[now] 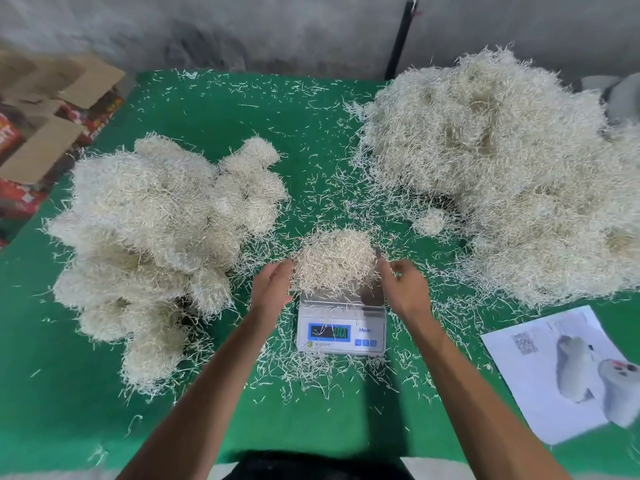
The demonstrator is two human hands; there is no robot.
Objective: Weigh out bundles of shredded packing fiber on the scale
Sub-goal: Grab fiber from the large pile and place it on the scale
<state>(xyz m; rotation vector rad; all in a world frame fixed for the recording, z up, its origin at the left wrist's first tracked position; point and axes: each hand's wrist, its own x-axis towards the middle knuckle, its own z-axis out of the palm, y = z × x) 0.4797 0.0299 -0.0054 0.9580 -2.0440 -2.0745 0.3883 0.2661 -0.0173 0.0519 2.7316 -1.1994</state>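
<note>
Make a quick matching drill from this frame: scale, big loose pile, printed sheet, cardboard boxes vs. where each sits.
Things:
1. scale
2. big loose pile
3. printed sheet
4. cardboard boxes

Places:
A. off the table, far left
B. table's far right
C. near right corner of the table
D. centre, between the hands, fiber bundle on top

Pairs: 1-D, 2-B, 3-C, 4-A
</note>
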